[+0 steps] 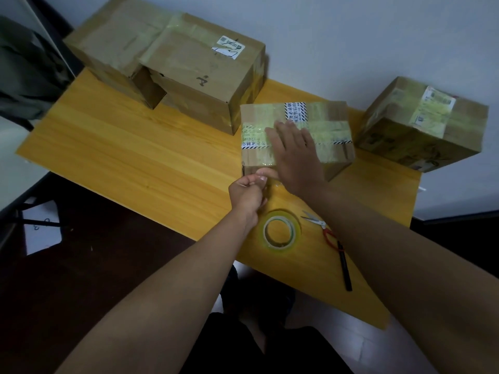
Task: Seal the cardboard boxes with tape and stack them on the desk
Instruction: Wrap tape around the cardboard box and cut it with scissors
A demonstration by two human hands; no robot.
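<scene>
Small brown cardboard box w/ yellowish tape bands & striped printed strips [324,122] sits mid-desk on the yellow wooden desk [121,147], between the big brown box w/ white label [199,85] and the taped box at right [421,125]. A 2nd large brown box [113,49] is behind-left, touching the labelled one.

Right hand [294,155]: flat, fingers straight, pressing on box top, smoothing tape. Not gripping. Left hand [247,195]: fingers curled, pinching what looks like a clear tape end at the box's near-left lower corner; tape itself barely visible, so only probable.

Clear tape roll [281,232] lies flat near desk edge, just beside left wrist. Red-handled scissors [321,225] and black pen [344,265] right of roll, partly under right forearm.

Risks (judgement):
- Tape end may fold onto itself or wrinkle if left pull goes slack, giving a weak seal at the corner.
- Right palm pressure is off-centre toward near-left, so the box may skid toward the big box or the lid may dent.
- Forearm could nudge scissors/pen off the near edge.

Orientation: box long axis runs left-right across the desk, slightly skewed clockwise; sealed top faces up, short end faces the taped box at right. Nothing stacked yet.
</scene>
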